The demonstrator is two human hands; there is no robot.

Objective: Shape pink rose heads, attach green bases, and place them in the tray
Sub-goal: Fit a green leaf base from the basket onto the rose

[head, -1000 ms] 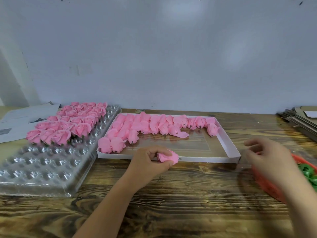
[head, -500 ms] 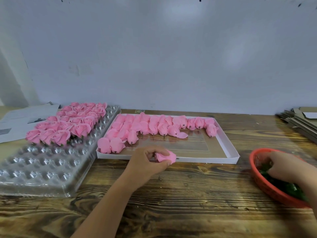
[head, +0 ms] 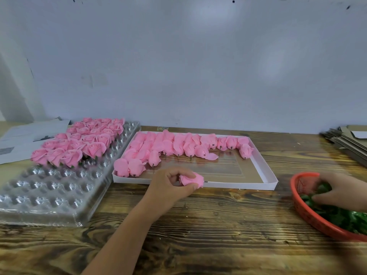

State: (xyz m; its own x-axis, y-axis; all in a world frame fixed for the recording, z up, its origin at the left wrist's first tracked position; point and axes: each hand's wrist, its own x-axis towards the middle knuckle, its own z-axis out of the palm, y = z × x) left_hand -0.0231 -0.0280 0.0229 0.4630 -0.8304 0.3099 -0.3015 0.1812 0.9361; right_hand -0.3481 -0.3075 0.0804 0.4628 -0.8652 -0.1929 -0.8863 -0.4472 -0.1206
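1. Wood-grain table [head: 218,235] is carrying all items.
2. Left hand [head: 170,187] is gripping a pink rose head [head: 192,180], fingers curled over its top and thumb beneath; the bud, with its short stem pointing right, is projecting past the fingertips, just in front of the white box [head: 266,171].
3. Right hand [head: 337,190] is reaching into the red basket [head: 309,217], fingers curled among green bases [head: 341,216]; whether they are pinching one cannot be told.
4. Unshaped buds [head: 178,145] are lying inside the white box.
5. Finished roses [head: 79,141] are sitting in the far part of the clear tray [head: 45,193].
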